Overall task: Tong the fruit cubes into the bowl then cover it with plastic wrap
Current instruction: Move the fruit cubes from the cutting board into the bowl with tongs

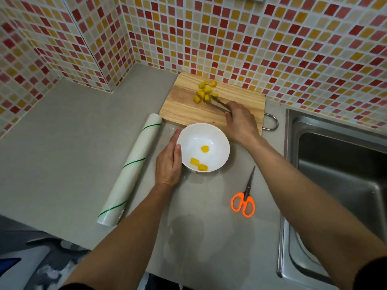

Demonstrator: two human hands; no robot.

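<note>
Left hand (168,162) cups the bowl (204,130) (three yellow cubes (199,164) inside); right hand (240,120) grips tongs (217,103).

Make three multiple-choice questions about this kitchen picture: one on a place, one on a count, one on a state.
1. Where do the orange-handled scissors lie?
A. beside the steel sink
B. on the board
C. in the bowl

2. How many yellow fruit cubes are in the round white bowl?
A. none
B. three
C. seven

3. What does the right hand hold?
A. nothing
B. the wrap roll
C. thin metal tongs

Key: 1 A, they lie on the counter left of the sink; 2 B, three cubes show inside; 3 C, its fingers grip the tongs above the wooden cutting board.
</note>
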